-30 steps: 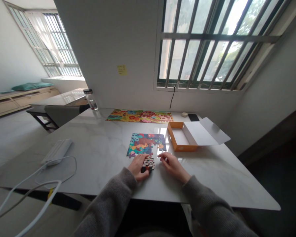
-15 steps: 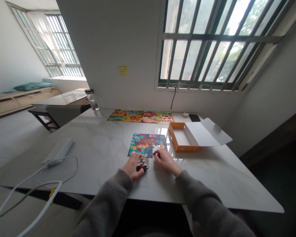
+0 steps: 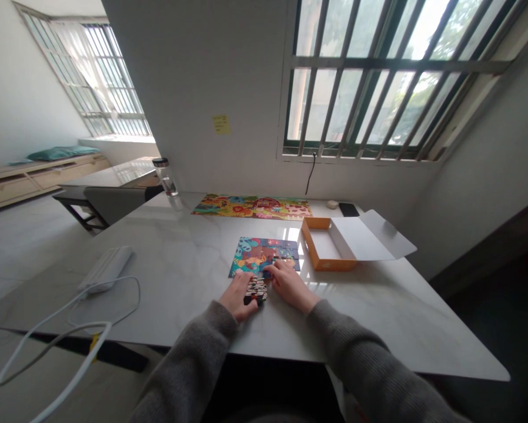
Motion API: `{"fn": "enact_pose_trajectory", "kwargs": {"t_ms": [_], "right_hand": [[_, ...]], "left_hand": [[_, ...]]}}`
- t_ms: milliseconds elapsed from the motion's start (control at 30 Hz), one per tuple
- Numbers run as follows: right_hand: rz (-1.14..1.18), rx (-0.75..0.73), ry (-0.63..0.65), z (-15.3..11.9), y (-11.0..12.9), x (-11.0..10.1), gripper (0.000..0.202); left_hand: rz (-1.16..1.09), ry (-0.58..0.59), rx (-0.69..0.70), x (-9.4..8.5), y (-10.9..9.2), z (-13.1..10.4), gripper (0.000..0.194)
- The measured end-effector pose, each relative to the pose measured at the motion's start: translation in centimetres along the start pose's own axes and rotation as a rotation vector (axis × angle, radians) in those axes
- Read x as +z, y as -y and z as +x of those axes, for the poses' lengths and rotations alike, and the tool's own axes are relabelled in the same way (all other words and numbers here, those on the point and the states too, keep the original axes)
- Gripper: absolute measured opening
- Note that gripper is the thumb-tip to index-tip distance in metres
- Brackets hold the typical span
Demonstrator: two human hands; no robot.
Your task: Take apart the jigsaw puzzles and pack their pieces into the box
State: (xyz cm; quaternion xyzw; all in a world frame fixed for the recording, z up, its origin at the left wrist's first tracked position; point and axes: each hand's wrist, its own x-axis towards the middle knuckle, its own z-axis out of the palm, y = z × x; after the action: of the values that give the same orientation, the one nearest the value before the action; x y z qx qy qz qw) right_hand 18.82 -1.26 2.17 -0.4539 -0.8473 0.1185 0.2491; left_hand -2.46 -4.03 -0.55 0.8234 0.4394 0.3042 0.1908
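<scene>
A partly joined jigsaw puzzle [image 3: 250, 249] with a dark blue, teal and brown picture lies on the table. My left hand [image 3: 237, 296] is closed around a stack of puzzle pieces [image 3: 256, 289], seen edge-on just below the puzzle's lower edge. Over the lower right part of the puzzle is my right hand [image 3: 290, 285], its fingers drawn together on a small puzzle piece at the lower middle edge. The fingertips cover most of that piece.
An orange box [image 3: 334, 265] with its white lid folded open stands right of the puzzle. Behind lies a long colourful finished puzzle [image 3: 250, 207]. A glass bottle [image 3: 167, 178] is at the back left, a white power strip [image 3: 109, 269] with cables at the left, a dark phone-like object [image 3: 348, 210] at the back right.
My right hand has moved slightly left and up, bringing its fingertips from the gap on the right to the puzzle's lower middle. The left hand keeps its stack in place.
</scene>
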Motion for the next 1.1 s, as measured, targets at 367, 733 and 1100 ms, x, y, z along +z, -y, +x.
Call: {"fn": "enact_pose_trajectory", "kwargs": {"t_ms": [367,733,1100], "right_hand": [[-0.136,-0.019,-0.059,1.0,-0.6,0.3,0.017],[0.392,0.195,-0.322,1.6,-2.3,-1.2,0.024],[1.361,0.307,-0.212,-1.8,-1.7,-3.6,0.03]], "left_hand": [[0.002,-0.006,-0.009,-0.1,-0.2,0.0,0.051],[0.04,-0.016,0.0,-0.1,-0.5,-0.1,0.049],[0.089,0.01,-0.068,0.4,-3.0,0.3,0.049]]}}
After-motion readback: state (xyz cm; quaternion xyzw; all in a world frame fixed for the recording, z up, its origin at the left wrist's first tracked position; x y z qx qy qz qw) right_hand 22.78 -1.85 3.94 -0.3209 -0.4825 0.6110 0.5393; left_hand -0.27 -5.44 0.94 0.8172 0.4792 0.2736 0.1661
